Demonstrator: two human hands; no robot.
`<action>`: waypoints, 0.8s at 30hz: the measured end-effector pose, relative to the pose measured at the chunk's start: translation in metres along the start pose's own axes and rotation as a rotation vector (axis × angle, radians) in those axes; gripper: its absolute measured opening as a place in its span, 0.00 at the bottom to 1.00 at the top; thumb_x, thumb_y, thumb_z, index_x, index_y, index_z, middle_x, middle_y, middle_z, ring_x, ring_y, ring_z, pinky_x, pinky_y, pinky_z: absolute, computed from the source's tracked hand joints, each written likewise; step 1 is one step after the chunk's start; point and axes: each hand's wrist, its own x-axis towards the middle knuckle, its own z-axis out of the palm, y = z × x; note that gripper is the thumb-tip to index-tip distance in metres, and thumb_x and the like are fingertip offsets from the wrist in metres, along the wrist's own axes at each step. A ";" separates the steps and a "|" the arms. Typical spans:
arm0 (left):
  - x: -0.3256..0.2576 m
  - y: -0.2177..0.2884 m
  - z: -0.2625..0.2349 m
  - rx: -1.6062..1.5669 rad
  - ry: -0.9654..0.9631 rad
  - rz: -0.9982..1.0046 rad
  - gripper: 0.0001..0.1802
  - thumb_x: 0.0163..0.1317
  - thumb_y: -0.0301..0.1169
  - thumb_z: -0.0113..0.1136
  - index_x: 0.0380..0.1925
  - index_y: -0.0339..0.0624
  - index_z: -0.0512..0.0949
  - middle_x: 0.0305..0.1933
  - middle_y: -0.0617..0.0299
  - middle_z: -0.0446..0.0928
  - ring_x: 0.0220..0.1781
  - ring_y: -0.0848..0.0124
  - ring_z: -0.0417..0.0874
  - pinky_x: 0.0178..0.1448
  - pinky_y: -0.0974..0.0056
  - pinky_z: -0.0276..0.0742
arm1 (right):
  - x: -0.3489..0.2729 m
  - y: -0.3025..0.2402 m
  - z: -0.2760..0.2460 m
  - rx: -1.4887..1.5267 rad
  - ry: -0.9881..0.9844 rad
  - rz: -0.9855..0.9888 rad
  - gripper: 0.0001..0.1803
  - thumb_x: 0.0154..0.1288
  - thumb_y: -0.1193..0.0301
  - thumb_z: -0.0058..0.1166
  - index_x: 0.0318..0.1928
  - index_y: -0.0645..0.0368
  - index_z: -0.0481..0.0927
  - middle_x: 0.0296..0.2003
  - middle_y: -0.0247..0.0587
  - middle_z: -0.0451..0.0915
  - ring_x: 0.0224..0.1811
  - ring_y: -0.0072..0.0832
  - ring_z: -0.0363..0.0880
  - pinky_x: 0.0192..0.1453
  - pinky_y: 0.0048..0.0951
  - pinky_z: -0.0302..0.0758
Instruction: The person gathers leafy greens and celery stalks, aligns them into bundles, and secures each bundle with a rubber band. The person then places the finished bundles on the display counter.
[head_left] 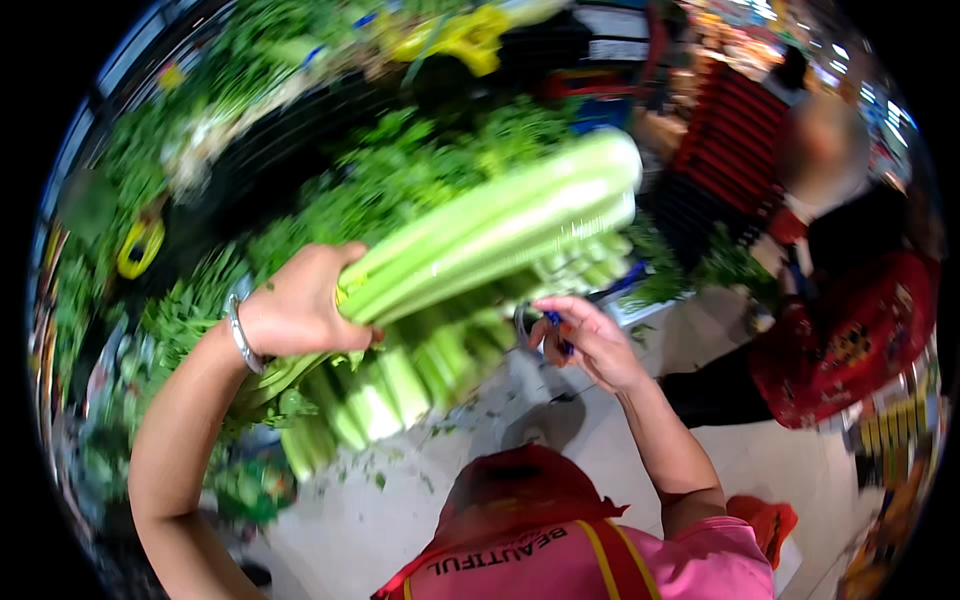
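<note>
My left hand [305,300], with a silver bangle on the wrist, is closed round the narrow leafy end of a thick bunch of celery [490,230]. The bunch is held up at a slant, its pale cut end pointing to the upper right. Below it lie several more bunches of celery [385,395] in a row. My right hand [590,343] is just under the cut end, apart from the raised bunch. Its fingers are curled on a small blue thing [558,335], too blurred to name.
Leafy greens [400,165] heap up behind the celery. Yellow-bound vegetables [455,40] lie at the back. To the right, a person [850,310] in a red patterned garment stands near stacked red crates [730,130]. Leaf scraps [380,481] litter the pale tiled floor [370,540].
</note>
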 end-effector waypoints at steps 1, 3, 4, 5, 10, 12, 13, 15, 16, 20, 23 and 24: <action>-0.028 -0.007 0.006 -0.098 0.023 -0.086 0.24 0.36 0.32 0.68 0.34 0.32 0.73 0.26 0.53 0.77 0.28 0.66 0.78 0.36 0.65 0.73 | 0.002 0.006 0.018 -0.037 -0.048 -0.011 0.17 0.67 0.72 0.39 0.55 0.58 0.67 0.37 0.49 0.74 0.23 0.20 0.64 0.27 0.18 0.60; -0.064 -0.029 0.024 -0.370 0.148 -0.112 0.23 0.37 0.32 0.67 0.35 0.32 0.74 0.29 0.56 0.78 0.30 0.67 0.78 0.37 0.67 0.73 | 0.023 0.017 0.046 0.001 -0.212 -0.045 0.14 0.67 0.75 0.38 0.52 0.55 0.67 0.34 0.44 0.76 0.22 0.19 0.67 0.24 0.17 0.57; -0.084 -0.042 0.037 -0.496 0.221 -0.111 0.23 0.38 0.32 0.66 0.36 0.33 0.74 0.31 0.57 0.78 0.30 0.68 0.78 0.37 0.67 0.72 | 0.028 0.027 0.061 0.020 -0.257 -0.026 0.12 0.67 0.75 0.38 0.50 0.55 0.66 0.33 0.45 0.76 0.22 0.19 0.67 0.24 0.18 0.57; -0.100 -0.057 0.046 -0.497 0.213 -0.148 0.23 0.40 0.32 0.65 0.38 0.33 0.74 0.35 0.58 0.78 0.34 0.68 0.78 0.41 0.68 0.73 | 0.039 0.036 0.075 0.036 -0.302 -0.012 0.10 0.68 0.74 0.37 0.49 0.55 0.66 0.33 0.46 0.76 0.22 0.19 0.67 0.24 0.18 0.57; -0.152 -0.079 0.091 -0.825 0.423 -0.307 0.32 0.41 0.24 0.65 0.51 0.33 0.66 0.43 0.61 0.74 0.43 0.74 0.73 0.49 0.70 0.70 | 0.064 0.073 0.145 -0.087 -0.415 0.163 0.07 0.67 0.74 0.37 0.45 0.55 0.62 0.29 0.49 0.76 0.20 0.18 0.66 0.25 0.18 0.60; -0.163 -0.082 0.107 -0.884 0.496 -0.309 0.35 0.41 0.21 0.64 0.54 0.34 0.64 0.45 0.61 0.72 0.45 0.75 0.71 0.51 0.69 0.69 | 0.065 0.079 0.160 -0.064 -0.524 0.175 0.09 0.65 0.75 0.39 0.46 0.57 0.61 0.28 0.48 0.76 0.21 0.18 0.66 0.26 0.18 0.61; -0.170 -0.083 0.111 -0.950 0.520 -0.317 0.35 0.41 0.21 0.64 0.54 0.34 0.64 0.45 0.61 0.72 0.45 0.75 0.71 0.51 0.69 0.69 | 0.066 0.082 0.168 -0.052 -0.576 0.180 0.11 0.64 0.76 0.39 0.47 0.58 0.61 0.28 0.48 0.75 0.21 0.18 0.65 0.27 0.18 0.61; -0.182 -0.084 0.120 -1.083 0.553 -0.336 0.35 0.41 0.21 0.64 0.54 0.35 0.64 0.45 0.61 0.72 0.46 0.75 0.71 0.51 0.69 0.69 | 0.066 0.088 0.178 -0.007 -0.630 0.225 0.15 0.59 0.78 0.42 0.48 0.60 0.60 0.27 0.47 0.75 0.22 0.18 0.63 0.28 0.19 0.61; -0.186 -0.084 0.122 -1.098 0.578 -0.276 0.34 0.42 0.23 0.64 0.54 0.35 0.65 0.44 0.61 0.73 0.45 0.74 0.73 0.50 0.69 0.70 | 0.067 0.094 0.180 0.012 -0.655 0.248 0.16 0.58 0.78 0.43 0.48 0.60 0.60 0.27 0.47 0.75 0.21 0.18 0.63 0.28 0.19 0.61; -0.203 -0.089 0.126 -1.281 0.509 -0.239 0.31 0.43 0.26 0.63 0.52 0.34 0.68 0.44 0.59 0.74 0.43 0.72 0.76 0.48 0.69 0.72 | 0.062 0.095 0.195 -0.002 -0.623 0.270 0.23 0.51 0.81 0.41 0.50 0.61 0.60 0.26 0.40 0.74 0.23 0.18 0.64 0.28 0.18 0.60; -0.213 -0.075 0.120 -1.298 0.547 -0.278 0.32 0.43 0.26 0.62 0.52 0.33 0.67 0.43 0.58 0.75 0.43 0.71 0.76 0.48 0.68 0.72 | 0.058 0.096 0.200 -0.065 -0.607 0.162 0.21 0.52 0.81 0.41 0.49 0.61 0.62 0.26 0.38 0.74 0.25 0.18 0.67 0.31 0.18 0.62; -0.213 -0.073 0.118 -1.298 0.545 -0.265 0.32 0.43 0.26 0.62 0.53 0.33 0.66 0.43 0.58 0.75 0.43 0.71 0.76 0.48 0.68 0.72 | 0.056 0.096 0.201 -0.096 -0.594 0.122 0.19 0.53 0.81 0.42 0.49 0.62 0.63 0.26 0.37 0.74 0.26 0.18 0.68 0.32 0.19 0.63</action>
